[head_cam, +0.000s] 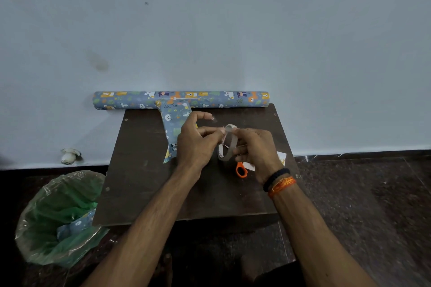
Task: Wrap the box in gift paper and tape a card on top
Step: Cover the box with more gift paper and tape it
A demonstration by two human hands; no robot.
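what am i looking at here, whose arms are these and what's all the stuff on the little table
No machine here: these are a person's own arms, filmed by a camera worn on their head, looking down. The right hand grips a roll of clear tape, and the left hand pinches its loose end. On the dark table lie a box wrapped in animal-print paper, orange-handled scissors and a small white card, partly hidden. The gift paper roll lies along the wall. A lined bin stands left.

My left hand (197, 144) and right hand (256, 149) meet fingertip to fingertip, both forearms reaching forward, each hand's thumb and fingers curled into a pinch
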